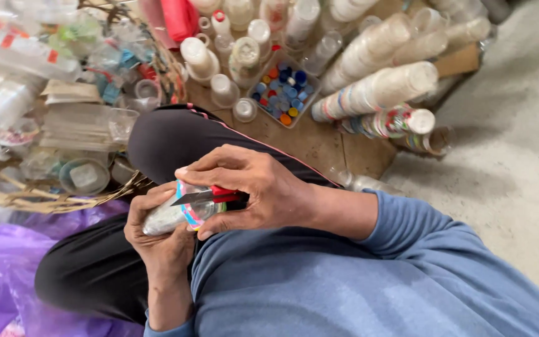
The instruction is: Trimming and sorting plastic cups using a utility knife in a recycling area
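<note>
My left hand (157,234) grips a small clear plastic bottle (173,215) with a colourful label, held sideways over my lap. In my right hand (251,187) is a utility knife (210,196) with a red handle. Its metal blade lies against the bottle's label. My thumb presses on top of the bottle near the blade. Both hands are close together above my black trouser leg (169,137). I sit on the ground in a blue long-sleeved top.
A small tray of coloured bottle caps (285,93) sits ahead on a wooden board (319,143). Stacks of plastic cups (382,87) lie to its right, several bottles (244,53) behind it. A basket of clear plastic containers (70,162) stands at left. A purple bag (1,268) lies lower left.
</note>
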